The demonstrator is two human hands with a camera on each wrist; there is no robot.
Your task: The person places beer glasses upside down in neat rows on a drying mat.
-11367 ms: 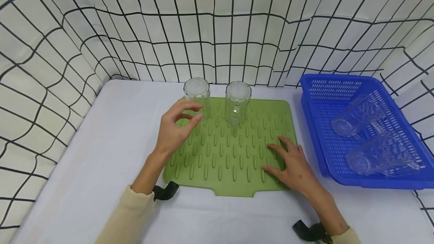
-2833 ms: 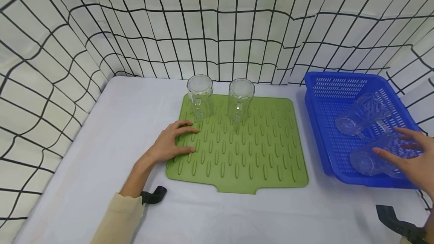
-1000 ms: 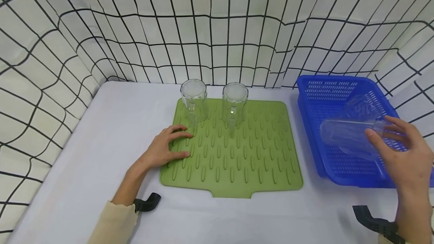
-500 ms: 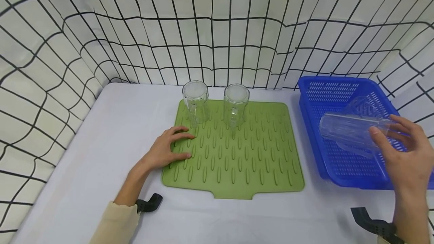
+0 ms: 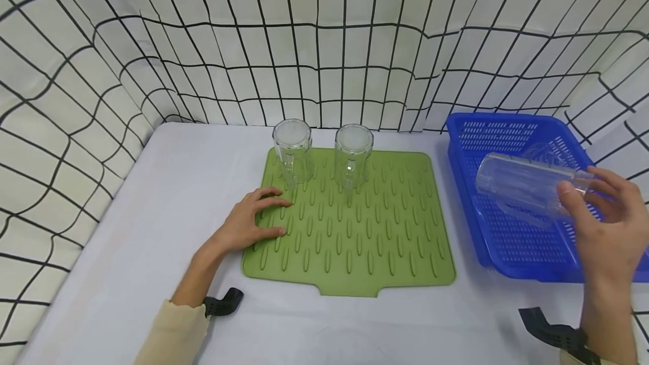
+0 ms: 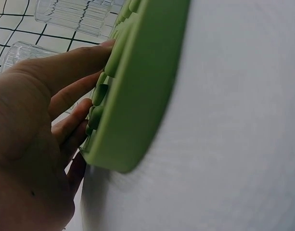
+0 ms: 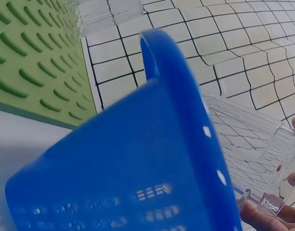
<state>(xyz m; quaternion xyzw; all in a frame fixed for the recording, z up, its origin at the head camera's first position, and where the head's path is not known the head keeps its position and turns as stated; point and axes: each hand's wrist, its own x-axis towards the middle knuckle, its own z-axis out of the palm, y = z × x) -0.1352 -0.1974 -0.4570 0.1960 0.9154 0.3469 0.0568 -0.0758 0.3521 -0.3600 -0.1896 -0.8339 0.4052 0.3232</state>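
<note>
My right hand [image 5: 610,224] grips a clear glass mug [image 5: 527,185] near its right end. That mug lies tilted over the blue basket [image 5: 532,276], left end higher; its handle partly shows in the right wrist view. Behind it, another glass mug [image 5: 547,154] lies in the basket, mostly hidden. My left hand [image 5: 248,221] rests on the left side of the green ridged mat [image 5: 350,275], fingers loosely spread and holding nothing. Two glass mugs stand upside down at the mat's back, one at left [image 5: 292,154] and one near the middle [image 5: 353,156], handles facing me.
A white cloth [image 5: 152,196] covers the table around the mat. White walls with black grid netting [image 5: 329,44] rise behind and at both sides. The basket's raised wall [image 7: 113,144] stands between the mat and the held mug.
My right hand has reached into the basket, taken hold of the front mug and raised it, its left end tipping up. My left hand has moved from the back-left mug down onto the mat.
</note>
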